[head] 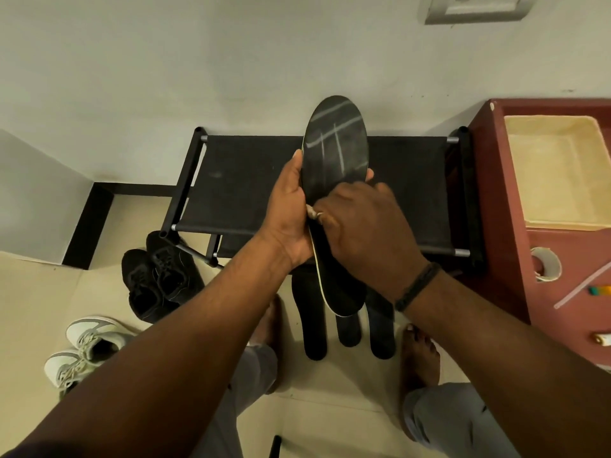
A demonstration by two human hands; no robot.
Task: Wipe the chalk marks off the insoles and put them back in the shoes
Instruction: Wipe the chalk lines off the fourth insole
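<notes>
One insole (334,160) runs lengthwise up frame centre, gripped at its left edge by left hand (291,209); right hand (367,226) pinches cloth (312,211) mid-insole, chalk marks (330,140) directly above.

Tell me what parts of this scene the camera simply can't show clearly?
Head view only:
- Cloth: just a pale scrap shows; the right hand covers the rest.
- Insole middle: hidden under both hands, so any chalk there is unseen.
- Insoles on the floor: partly behind the held one and the arms.
- Small items on the red table: cut off by the right edge.
</notes>
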